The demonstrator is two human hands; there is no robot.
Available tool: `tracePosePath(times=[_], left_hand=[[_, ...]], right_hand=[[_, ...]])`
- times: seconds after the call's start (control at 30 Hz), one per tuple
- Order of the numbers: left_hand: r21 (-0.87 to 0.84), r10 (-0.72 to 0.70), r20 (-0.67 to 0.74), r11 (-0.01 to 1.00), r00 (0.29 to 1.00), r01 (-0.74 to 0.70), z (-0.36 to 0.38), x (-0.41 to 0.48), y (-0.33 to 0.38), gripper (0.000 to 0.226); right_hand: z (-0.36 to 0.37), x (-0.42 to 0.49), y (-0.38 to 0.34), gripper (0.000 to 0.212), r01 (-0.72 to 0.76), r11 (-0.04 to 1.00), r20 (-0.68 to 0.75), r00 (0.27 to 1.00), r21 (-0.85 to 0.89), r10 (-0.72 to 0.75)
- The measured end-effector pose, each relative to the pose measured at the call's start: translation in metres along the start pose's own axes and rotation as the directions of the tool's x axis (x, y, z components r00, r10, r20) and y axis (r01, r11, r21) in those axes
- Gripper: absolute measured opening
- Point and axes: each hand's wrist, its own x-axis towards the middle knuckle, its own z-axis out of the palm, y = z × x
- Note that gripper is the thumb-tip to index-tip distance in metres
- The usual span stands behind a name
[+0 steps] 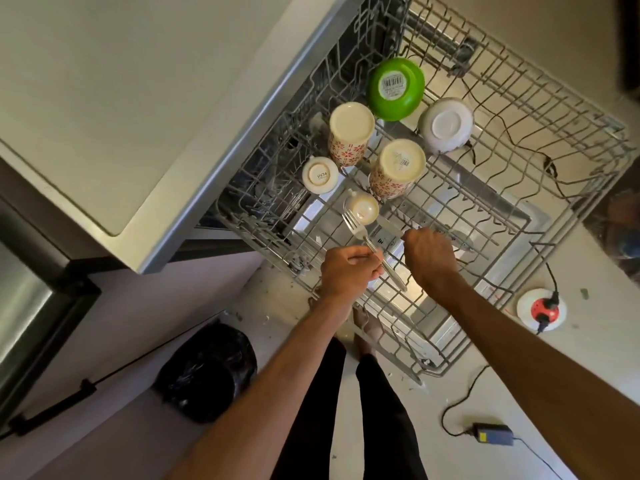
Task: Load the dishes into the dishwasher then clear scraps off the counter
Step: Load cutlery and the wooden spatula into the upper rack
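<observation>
The counter (pixel 104 98) lies far left of both hands. The pulled-out rack (pixel 519 98) spreads beneath and beyond the fingers. Bottoms up on it sit a green bowl (pixel 394 88), farthest from the fingers, and a white bowl (pixel 445 124) to its right. Two patterned cups (pixel 351 133) sit nearer. Two small cups (pixel 320 174) are nearest, one just past the fork's tines. The left hand (pixel 349 268) curls its fingers round the handle of a fork (pixel 356 230), tines pointing away. The right hand (pixel 429 258), just beside it, curls its fingers down at the end of a knife (pixel 389 223); whether they grip it I cannot tell.
</observation>
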Motion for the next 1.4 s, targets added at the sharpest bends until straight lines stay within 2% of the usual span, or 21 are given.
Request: tracePosePath(times=[0.4,0.67,0.77,0.83,0.87,0.93,1.0,1.03,1.1,1.23,1.33,1.4], left_hand=[[-0.005,0.002,0.014,1.000,1.000,-0.001,-0.001,0.000,-0.005,0.010],[0.002,-0.020,0.020,1.000,1.000,0.020,0.003,-0.001,-0.007,0.015],[0.009,-0.025,0.018,1.000,1.000,0.025,0.004,-0.002,-0.008,0.016],[0.005,-0.027,0.017,1.000,0.999,0.027,0.004,-0.003,-0.007,0.017],[-0.006,-0.030,0.013,1.000,0.999,0.030,0.005,-0.003,-0.007,0.019],[-0.027,-0.029,-0.002,0.999,1.000,0.029,0.007,-0.004,-0.005,0.020],[-0.026,-0.021,-0.013,0.999,1.000,0.021,0.009,-0.004,-0.001,0.015],[-0.013,-0.017,-0.017,1.000,1.000,0.017,0.011,-0.003,0.000,0.012],[0.041,-0.014,-0.016,0.999,1.000,0.015,0.017,-0.001,0.003,0.013],[0.235,0.043,0.004,0.971,0.999,-0.043,0.034,0.003,0.002,0.013],[0.292,0.073,0.024,0.953,0.997,-0.077,0.045,0.002,0.007,0.018],[0.294,0.044,0.040,0.954,0.998,-0.054,0.050,0.002,0.010,0.014]], right_hand=[[0.000,0.000,0.000,0.018,0.017,0.981,0.021,1.000,-0.196,-0.013],[0.003,-0.006,0.002,0.024,0.043,0.983,-0.002,0.999,-0.181,-0.044],[0.008,-0.010,0.001,0.024,-0.013,1.000,-0.079,0.997,-0.019,0.011],[0.010,-0.018,0.002,0.017,-0.058,0.973,-0.200,0.974,0.225,0.104],[0.009,-0.024,0.004,0.014,-0.036,0.925,-0.251,0.958,0.378,0.140],[0.004,-0.040,0.006,0.017,0.055,0.752,-0.271,0.948,0.657,0.168],[-0.005,-0.058,0.005,0.012,0.108,0.573,-0.221,0.966,0.813,0.132],[-0.006,-0.065,0.004,0.010,0.110,0.531,-0.203,0.972,0.840,0.120],[-0.004,-0.074,0.005,0.017,0.105,0.548,-0.215,0.966,0.830,0.141],[-0.004,-0.072,0.019,0.017,0.035,0.693,-0.220,0.959,0.720,0.180],[-0.006,-0.064,0.030,0.014,0.073,0.781,-0.259,0.959,0.620,0.117],[-0.004,-0.056,0.037,0.010,0.073,0.811,-0.245,0.965,0.581,0.088]])
